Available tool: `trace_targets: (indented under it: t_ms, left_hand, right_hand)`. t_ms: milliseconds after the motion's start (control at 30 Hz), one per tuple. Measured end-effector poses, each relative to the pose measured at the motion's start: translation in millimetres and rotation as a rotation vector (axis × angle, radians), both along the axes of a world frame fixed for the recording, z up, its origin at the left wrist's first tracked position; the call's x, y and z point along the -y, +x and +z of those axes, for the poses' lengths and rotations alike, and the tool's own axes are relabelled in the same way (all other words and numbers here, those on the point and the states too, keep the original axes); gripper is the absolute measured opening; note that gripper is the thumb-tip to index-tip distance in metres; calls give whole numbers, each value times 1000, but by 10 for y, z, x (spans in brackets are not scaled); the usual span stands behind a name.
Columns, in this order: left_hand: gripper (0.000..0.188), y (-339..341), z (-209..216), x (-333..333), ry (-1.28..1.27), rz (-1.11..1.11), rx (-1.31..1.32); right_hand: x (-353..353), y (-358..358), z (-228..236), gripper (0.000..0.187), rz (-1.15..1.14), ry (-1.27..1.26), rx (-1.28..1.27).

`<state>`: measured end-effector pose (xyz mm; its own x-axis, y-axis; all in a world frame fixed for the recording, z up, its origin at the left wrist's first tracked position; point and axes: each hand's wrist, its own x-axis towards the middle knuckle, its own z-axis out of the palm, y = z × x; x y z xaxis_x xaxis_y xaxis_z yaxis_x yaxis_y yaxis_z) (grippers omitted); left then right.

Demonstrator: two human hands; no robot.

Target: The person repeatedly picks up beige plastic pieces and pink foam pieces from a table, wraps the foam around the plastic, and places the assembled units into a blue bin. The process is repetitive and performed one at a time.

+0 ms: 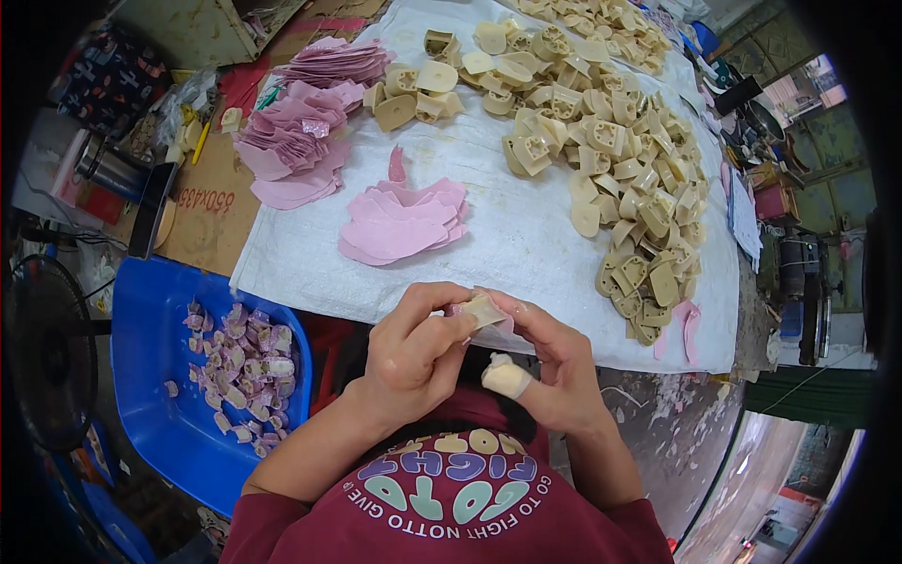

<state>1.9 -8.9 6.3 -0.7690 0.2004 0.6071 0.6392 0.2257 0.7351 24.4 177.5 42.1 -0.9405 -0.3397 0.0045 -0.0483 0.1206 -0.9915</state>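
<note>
Just past the table's near edge, my left hand (413, 355) and my right hand (561, 362) meet around a small beige shoe heel (485, 311) with pink glittery covering material on it. My left fingers and thumb grip one side of the heel. On the other side, my right fingers press the pink material against it, while the right thumb, wearing a cream wrap (507, 378), points away from the heel. Ahead of my hands lies a loose stack of pink cut pieces (404, 224) on the white sheet (310, 258).
Bare beige heels (648, 188) are heaped along the right of the table. More pink stacks (291, 141) lie at the far left. A blue tub (150, 376) at lower left holds several pink-covered heels (246, 362). A black fan (52, 352) stands beyond it.
</note>
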Motion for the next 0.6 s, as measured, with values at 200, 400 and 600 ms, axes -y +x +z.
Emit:
trace_targets:
  t_ms: [200, 400, 600]
  left_hand:
    - [30, 9, 42, -31, 59, -34, 76]
    - [20, 54, 43, -64, 394, -205, 575]
    - [15, -56, 152, -43, 825, -463, 1109]
  right_hand:
    - [-9, 48, -117, 47, -102, -114, -47]
    - [-34, -53, -87, 40, -54, 86, -280]
    - [-88, -137, -85, 32, 18, -535, 238]
